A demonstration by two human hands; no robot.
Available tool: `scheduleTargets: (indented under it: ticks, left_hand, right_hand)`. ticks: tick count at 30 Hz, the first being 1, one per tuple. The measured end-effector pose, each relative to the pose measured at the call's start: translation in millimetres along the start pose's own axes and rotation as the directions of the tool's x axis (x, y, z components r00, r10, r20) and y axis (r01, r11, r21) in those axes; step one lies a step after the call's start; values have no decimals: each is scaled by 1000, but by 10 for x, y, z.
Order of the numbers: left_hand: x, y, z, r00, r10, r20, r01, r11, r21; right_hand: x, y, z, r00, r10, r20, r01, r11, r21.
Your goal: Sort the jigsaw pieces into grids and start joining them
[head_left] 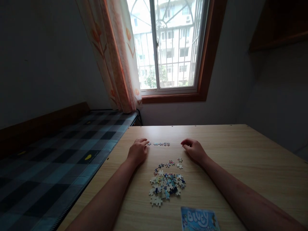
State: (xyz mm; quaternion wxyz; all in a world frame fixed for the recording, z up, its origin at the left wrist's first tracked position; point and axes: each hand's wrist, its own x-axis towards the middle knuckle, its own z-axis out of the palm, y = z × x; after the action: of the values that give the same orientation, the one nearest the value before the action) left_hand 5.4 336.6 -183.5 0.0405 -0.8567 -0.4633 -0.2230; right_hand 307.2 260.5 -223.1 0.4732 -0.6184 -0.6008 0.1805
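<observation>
Toward the far edge of the desk (231, 144), a short row of puzzle pieces (161, 144) lies flat, with an end piece (149, 144) set apart on its left. Whether the row's pieces interlock cannot be told at this scale. The left hand (138, 150) is at that end piece, fingers loosely bent and parted, a fingertip touching or just beside it; no grip is seen. Risk: a hard sideways push could ram the piece into the row and skew it, since nothing visible braces the row. The right hand (196, 151) lies off the row's other end, fingers curled inward; whether they enclose anything cannot be told. A careless inward sweep could scatter the row.

Nearer the person, loose pieces (179, 166) lie between the row and a heaped pile (168, 186). Forearms (110, 189) flank the pile; one dragged inward could spread it. A blue "Bluey" package (199, 219) lies near the pile; if shoved forward, it could disturb the nearest pieces. Beyond the desk, the window (173, 48) leaves near surfaces dim, so similar pieces might be confused.
</observation>
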Motion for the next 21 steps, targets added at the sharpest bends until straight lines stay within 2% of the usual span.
scheduleTargets:
  ticks: [2, 5, 10, 21]
  left_hand:
    - [-10, -21, 7, 998, 47, 52, -47, 999, -17]
    - [-20, -11, 44, 994, 32, 103, -30, 999, -22]
    - [-42, 39, 73, 994, 25, 105, -25, 1000, 6]
    - [-50, 61, 70, 994, 40, 97, -34, 998, -59]
  right_hand:
    - [-3, 0, -2, 1000, 0, 2, 0, 1000, -1]
    - [-11, -1, -4, 1000, -2, 2, 2, 1000, -2]
    - [-22, -10, -10, 1000, -2, 16, 2, 1000, 10]
    - [-30, -33, -27, 999, 1, 32, 0, 1000, -15]
